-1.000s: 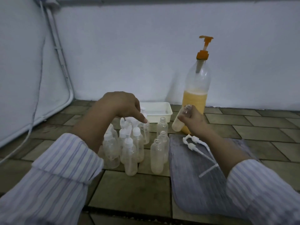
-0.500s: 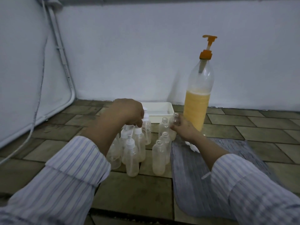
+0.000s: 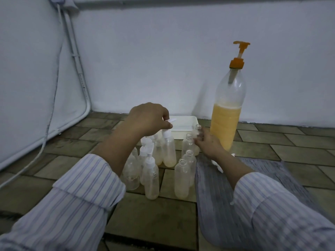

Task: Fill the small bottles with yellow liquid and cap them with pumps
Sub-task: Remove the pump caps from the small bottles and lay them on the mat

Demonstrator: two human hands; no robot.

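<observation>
Tiled floor (image 3: 148, 220) carried every item, with a grey mat (image 3: 213, 200) spread at the right. Large clear bottle (image 3: 227, 113), about half full of yellow liquid and topped by an orange pump (image 3: 237, 57), stood upright against the wall at the mat's far edge. White tray (image 3: 184, 126) lay behind the cluster of small bottles (image 3: 152, 180), several of which already bore white pumps while the three nearest the mat stood open-necked. Left hand (image 3: 147, 119) hovered above the cluster, its grip closed as a pinch on the white head of a pump (image 3: 167, 130) seated on one capped bottle (image 3: 169, 151). Right hand (image 3: 208, 142) rested just left of the large bottle, fingers curled round an open small bottle (image 3: 198, 132) held upright among the uncapped ones. White loose pumps (image 3: 216, 163) showed partly on the mat beneath the right wrist. Striped sleeves (image 3: 79, 201) covered both forearms.
</observation>
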